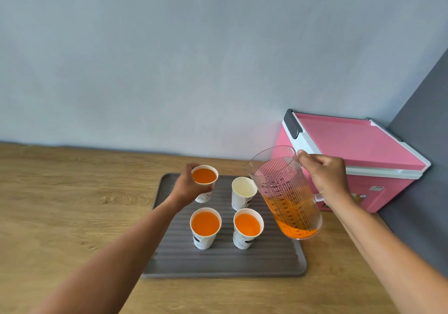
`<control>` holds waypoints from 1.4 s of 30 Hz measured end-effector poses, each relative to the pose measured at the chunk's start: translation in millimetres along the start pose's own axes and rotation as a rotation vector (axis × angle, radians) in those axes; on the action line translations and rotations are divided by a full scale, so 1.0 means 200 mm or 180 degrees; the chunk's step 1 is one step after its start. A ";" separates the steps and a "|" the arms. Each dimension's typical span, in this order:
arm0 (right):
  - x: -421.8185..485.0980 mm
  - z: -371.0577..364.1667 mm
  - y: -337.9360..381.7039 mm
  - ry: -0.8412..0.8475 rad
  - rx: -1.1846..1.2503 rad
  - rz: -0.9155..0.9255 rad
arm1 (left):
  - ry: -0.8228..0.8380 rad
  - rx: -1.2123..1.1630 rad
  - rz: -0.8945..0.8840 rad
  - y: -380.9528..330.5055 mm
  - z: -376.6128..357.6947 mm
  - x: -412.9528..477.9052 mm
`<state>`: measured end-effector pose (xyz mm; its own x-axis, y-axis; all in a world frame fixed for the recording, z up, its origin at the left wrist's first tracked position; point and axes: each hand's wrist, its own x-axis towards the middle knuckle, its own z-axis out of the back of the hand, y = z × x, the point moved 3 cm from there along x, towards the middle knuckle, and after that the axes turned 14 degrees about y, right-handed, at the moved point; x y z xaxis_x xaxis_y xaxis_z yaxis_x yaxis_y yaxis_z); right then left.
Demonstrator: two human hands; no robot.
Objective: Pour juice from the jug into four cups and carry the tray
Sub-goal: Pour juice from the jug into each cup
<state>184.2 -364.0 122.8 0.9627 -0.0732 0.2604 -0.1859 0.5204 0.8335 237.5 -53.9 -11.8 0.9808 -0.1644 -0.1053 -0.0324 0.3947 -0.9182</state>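
A grey ribbed tray (225, 262) lies on the wooden table. Two white paper cups full of orange juice stand at its front: the front left cup (205, 227) and the front right cup (247, 227). My left hand (188, 187) grips the back left cup (204, 180), also full of juice. The back right cup (243, 192) holds no juice. My right hand (323, 176) holds the clear measuring jug (288, 197) by its handle. The jug hangs just right of the back right cup, tilted a little, its spout toward that cup, with juice in its lower part.
A pink chest with a white-trimmed lid (356, 153) stands behind the jug at the right, against the wall corner. The wooden table (72, 204) stretches left of the tray. A blue-grey wall rises behind it.
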 end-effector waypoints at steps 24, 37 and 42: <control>0.01 -0.01 -0.03 -0.0049 -0.0027 -0.0021 | 0.0661 0.0468 0.0098 0.13 -0.04 0.08; -0.07 0.10 -0.09 -0.0177 -0.0083 -0.0153 | 0.1135 0.2566 -0.0332 -0.17 -0.33 0.26; -0.13 0.18 -0.15 -0.0223 -0.0226 -0.0298 | 0.1244 0.2820 -0.0315 -0.17 -0.40 0.28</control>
<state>158.0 -408.7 108.5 0.9587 -0.1823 0.2184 -0.0790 0.5671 0.8198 277.3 -148.9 -17.4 0.8330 -0.4587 -0.3093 0.3600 0.8740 -0.3265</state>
